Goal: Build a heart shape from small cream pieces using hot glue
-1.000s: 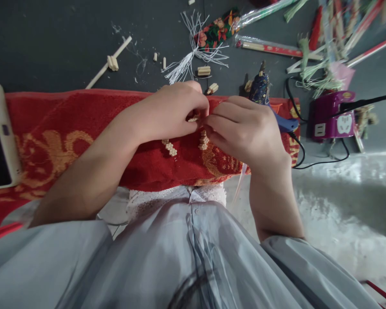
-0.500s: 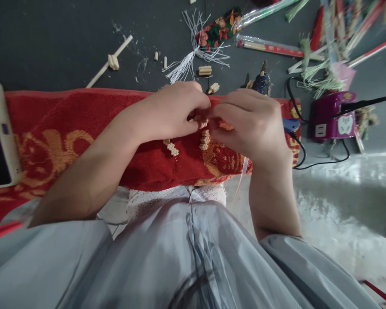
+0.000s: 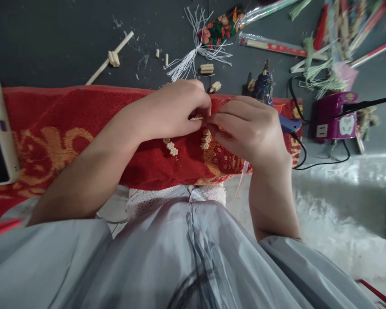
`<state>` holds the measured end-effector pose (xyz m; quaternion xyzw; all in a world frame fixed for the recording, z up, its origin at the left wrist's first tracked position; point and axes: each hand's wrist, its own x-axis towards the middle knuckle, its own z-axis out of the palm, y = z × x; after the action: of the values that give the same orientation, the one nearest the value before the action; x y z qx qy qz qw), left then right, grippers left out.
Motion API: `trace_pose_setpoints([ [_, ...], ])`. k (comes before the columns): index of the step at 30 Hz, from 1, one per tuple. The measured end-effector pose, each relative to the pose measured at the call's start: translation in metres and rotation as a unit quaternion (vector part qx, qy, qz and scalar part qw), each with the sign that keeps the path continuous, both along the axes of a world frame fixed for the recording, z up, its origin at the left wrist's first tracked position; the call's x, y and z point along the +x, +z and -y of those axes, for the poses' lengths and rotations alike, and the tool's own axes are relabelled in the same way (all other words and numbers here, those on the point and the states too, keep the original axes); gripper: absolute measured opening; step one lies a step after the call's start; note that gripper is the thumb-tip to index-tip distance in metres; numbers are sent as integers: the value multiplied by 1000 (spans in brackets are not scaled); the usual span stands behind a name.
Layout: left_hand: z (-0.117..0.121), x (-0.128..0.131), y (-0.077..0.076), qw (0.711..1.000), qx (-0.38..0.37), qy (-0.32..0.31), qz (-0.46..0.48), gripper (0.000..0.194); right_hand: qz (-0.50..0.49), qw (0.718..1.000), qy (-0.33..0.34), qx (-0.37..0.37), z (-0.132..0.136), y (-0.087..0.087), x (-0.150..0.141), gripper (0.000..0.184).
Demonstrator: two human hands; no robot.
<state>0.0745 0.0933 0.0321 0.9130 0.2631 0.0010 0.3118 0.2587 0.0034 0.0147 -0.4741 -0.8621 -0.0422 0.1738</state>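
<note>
Two bare hands met at the fingertips over a red towel (image 3: 148,167), spread along the near edge of a dark gray surface (image 3: 67,43). The left hand (image 3: 183,107) had thumb and forefinger closed on a pale stick cluster (image 3: 197,118), a sliver of which showed through the small hollow of the curl. The right hand (image 3: 249,128) pinched its fingertips together beside it; whether that grip contained anything could not be told. Both hands were backs up, the left forearm reaching in from 8 o'clock, the right from 5 o'clock.

Fingers hid most of the held cluster. From the fingertips, a second cluster (image 3: 206,139) lay at 6 o'clock and a third cluster (image 3: 170,146) at 8 o'clock (its upper end met the left hand's outline, so whether the three were joined was unclear). At 1 o'clock from the right hand, a blue glue gun (image 3: 264,88) was partly covered by that hand. At 9 o'clock, the edge of view cut off a pale-framed device (image 3: 6,128).
</note>
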Motion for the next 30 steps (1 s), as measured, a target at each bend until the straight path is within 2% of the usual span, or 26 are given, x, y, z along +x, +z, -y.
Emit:
trace_pose_setpoints([
  [5,1,0,2,1000,5,-8,-7,19,71,997,-4,-4,-1,4,-4,36],
  [11,2,0,1,1000,16,-22,8,12,75,997,-5,-32,-7,6,-8,35],
  [16,2,2,2,999,26,-24,-25,12,38,999,26,-9,-13,4,-1,25],
  [19,2,2,2,1000,2,-11,-15,14,1,999,26,20,-12,2,7,23],
  [23,2,2,1,1000,-26,10,14,20,-42,998,30,23,-7,3,10,21],
  [26,2,2,1,999,-28,11,20,23,-25,999,35,3,-4,3,5,26],
  [30,2,2,2,1000,-8,4,5,25,19,999,-6,-25,-2,2,-3,36],
])
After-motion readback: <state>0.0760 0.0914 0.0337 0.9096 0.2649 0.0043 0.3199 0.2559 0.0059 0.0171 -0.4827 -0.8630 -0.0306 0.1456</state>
